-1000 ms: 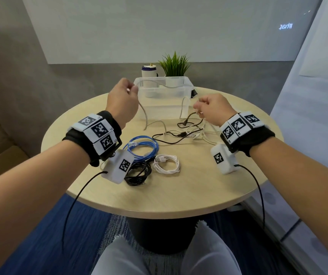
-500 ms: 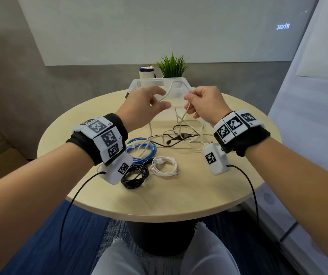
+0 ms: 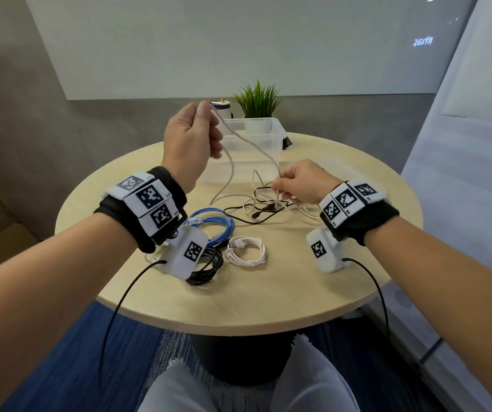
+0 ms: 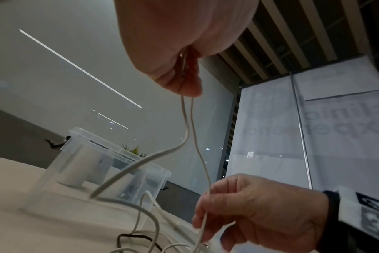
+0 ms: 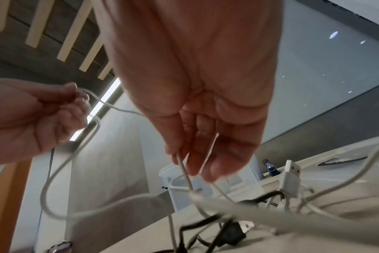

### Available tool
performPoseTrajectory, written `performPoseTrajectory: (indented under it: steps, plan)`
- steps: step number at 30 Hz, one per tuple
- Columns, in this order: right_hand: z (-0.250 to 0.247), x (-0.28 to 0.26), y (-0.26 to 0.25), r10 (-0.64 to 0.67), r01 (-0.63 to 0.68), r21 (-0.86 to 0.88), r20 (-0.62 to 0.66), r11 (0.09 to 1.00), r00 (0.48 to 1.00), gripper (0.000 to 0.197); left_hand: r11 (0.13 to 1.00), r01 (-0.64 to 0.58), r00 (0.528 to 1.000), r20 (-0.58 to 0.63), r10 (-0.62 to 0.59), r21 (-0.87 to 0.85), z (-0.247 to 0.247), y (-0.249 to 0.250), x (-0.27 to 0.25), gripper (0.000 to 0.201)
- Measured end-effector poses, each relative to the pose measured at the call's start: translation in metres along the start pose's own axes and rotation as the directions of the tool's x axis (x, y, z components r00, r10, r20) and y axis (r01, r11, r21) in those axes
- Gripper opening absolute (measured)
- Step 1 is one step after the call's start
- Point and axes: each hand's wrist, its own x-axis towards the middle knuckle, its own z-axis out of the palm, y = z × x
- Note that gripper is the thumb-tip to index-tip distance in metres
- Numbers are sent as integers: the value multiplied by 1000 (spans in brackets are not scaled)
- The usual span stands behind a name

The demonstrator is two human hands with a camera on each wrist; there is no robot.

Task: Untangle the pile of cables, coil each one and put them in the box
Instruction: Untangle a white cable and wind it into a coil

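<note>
Coiling step on the grey cable [image 3: 264, 154]: left hand [image 3: 189, 138] pinches a loop above the box [image 3: 277, 135], right hand [image 3: 304, 181] pinches it lower, just before the box over the tangle [image 3: 268, 205]; next, likely feed another loop up.

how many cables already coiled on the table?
3, all near the left wrist: blue coil, black coil partly under the wrist camera, white USB coil to its right. The rest remain tangled; the wrist may hide more.
</note>
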Motion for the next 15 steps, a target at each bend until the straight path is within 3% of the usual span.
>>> performPoseTrajectory:
  steps: [3, 5, 7, 9, 11, 15]
  plan:
    - [-7, 5, -3, -22, 49, 225, -122, 973, 992, 18, 933, 154, 976, 99, -195, 325, -5, -6, -2, 43]
    - [-12, 6, -9, 25, 53, 492, -149, 869, 989, 19, 844, 196, 936, 163, -313, 499, -5, -9, -6, 47]
    - [-17, 5, -18, 61, 48, 688, -133, 724, 989, 20, 776, 183, 922, 169, -349, 604, -4, -12, -6, 44]
    - [-19, 2, -25, 77, 32, 771, -105, 636, 991, 21, 705, 119, 932, 167, -323, 699, -4, -14, -3, 41]
    - [-21, 1, -28, 74, 19, 767, -86, 641, 994, 23, 656, 46, 945, 179, -272, 754, -5, -15, -1, 39]
    - [-16, -1, -25, -24, 52, 529, -59, 847, 998, 21, 584, -115, 972, 214, -102, 804, -3, -9, -3, 41]
